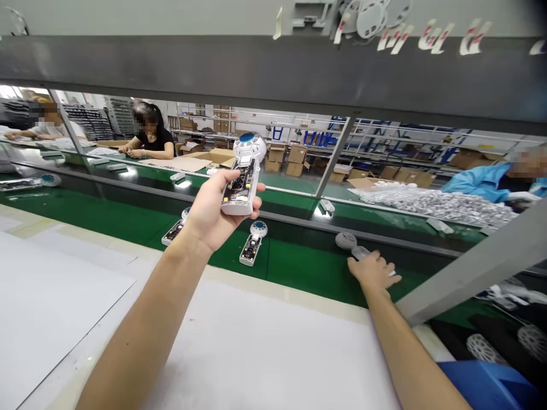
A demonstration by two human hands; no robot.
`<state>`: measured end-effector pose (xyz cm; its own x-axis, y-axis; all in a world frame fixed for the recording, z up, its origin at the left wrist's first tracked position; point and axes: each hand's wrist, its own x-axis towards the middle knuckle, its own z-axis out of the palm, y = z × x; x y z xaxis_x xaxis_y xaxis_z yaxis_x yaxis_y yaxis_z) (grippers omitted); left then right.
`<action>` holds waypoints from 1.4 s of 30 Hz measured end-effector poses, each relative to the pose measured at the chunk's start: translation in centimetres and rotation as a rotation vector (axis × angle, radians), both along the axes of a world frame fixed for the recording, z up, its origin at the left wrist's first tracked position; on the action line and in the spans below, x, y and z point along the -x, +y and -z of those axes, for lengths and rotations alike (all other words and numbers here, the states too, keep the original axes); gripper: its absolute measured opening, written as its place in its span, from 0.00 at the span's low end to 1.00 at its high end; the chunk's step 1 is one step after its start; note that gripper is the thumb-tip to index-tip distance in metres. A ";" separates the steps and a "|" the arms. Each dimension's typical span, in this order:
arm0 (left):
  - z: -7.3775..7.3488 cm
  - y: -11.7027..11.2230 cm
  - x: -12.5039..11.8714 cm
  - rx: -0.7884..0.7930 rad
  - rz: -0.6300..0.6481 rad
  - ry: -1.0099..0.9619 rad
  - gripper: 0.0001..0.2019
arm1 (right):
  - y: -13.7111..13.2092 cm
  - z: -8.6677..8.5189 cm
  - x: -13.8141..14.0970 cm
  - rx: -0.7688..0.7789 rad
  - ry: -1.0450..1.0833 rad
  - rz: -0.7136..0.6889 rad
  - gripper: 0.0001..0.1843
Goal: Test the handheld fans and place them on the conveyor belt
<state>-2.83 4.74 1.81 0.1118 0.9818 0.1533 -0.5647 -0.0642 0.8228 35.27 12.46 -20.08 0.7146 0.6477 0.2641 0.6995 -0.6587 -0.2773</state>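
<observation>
My left hand (213, 213) is raised over the belt, closed round the handle of a white handheld fan (240, 196). Its round head with a blue centre points up, and the handle's open face shows a circuit board. My right hand (374, 272) is lowered to the green conveyor belt (299, 267), its fingers spread over the handle of another white fan (347, 241). That one lies face down, its handle partly hidden by the hand. Two more fans with bare circuit boards lie on the belt, one below my left hand (252, 245) and one partly behind my left wrist (173, 230).
A white worktop (256, 341) runs along the near side. A slanted grey post (465, 267) stands right of my right arm, near a blue bin (487, 384). Overhead is a grey beam (256, 68). Across the belt, co-workers sit by a heap of small bagged parts (427, 199).
</observation>
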 end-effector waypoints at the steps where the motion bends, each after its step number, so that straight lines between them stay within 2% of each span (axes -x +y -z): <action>1: -0.1 -0.1 0.0 0.003 -0.005 -0.001 0.16 | 0.0 -0.2 0.2 -0.004 -0.005 0.014 0.39; 5: -0.1 -0.1 0.1 0.009 -0.022 0.003 0.14 | 0.0 -1.5 0.7 0.049 0.024 0.006 0.35; 9: 0.2 0.0 0.1 -0.006 -0.023 0.012 0.13 | -0.1 -3.3 0.6 0.203 0.210 -0.197 0.34; 11: 0.3 0.1 0.0 0.004 -0.019 0.019 0.13 | -0.2 -4.2 0.5 0.282 0.321 -0.298 0.29; 13: 0.4 0.0 -0.2 0.002 -0.010 0.014 0.14 | -0.5 -4.8 0.8 0.339 0.421 -0.363 0.19; 16: 0.6 0.0 -0.5 -0.015 -0.009 0.007 0.14 | -1.3 -5.4 2.3 0.356 0.587 -0.431 0.09; 18: 1.0 -0.1 -0.8 -0.026 -0.020 0.041 0.13 | -1.8 -6.0 3.9 0.298 0.723 -0.476 0.09; 20: 1.3 -0.3 -1.2 -0.044 -0.018 0.092 0.12 | -2.2 -7.1 5.7 0.173 0.877 -0.533 0.09; 25: 2.0 -0.9 -2.4 -0.145 0.041 0.132 0.27 | -3.3 -11.6 9.8 -0.348 1.141 -0.627 0.07; 27: 2.1 -1.2 -2.8 -0.177 0.071 0.143 0.29 | -4.3 -13.5 10.9 -0.467 1.214 -0.656 0.06; 29: 2.2 -1.4 -3.0 -0.192 0.099 0.151 0.30 | -5.7 -15.1 11.7 -0.518 1.275 -0.707 0.08; 33: 2.3 -1.8 -3.3 -0.266 0.186 0.180 0.31 | -8.5 -17.2 12.9 -0.603 1.307 -0.868 0.21; 37: 2.5 -2.2 -3.4 -0.341 0.264 0.227 0.32 | -10.4 -18.3 13.8 -0.705 1.287 -1.084 0.30; 42: 2.9 -2.1 -3.5 -0.394 0.279 0.211 0.35 | -11.6 -19.0 14.3 -0.720 1.247 -1.149 0.37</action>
<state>0.69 2.65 -1.04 0.4294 0.7827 0.4506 -0.4289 -0.2624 0.8644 21.01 0.87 -1.12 0.0285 0.9139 0.4048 -0.1438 0.4045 -0.9031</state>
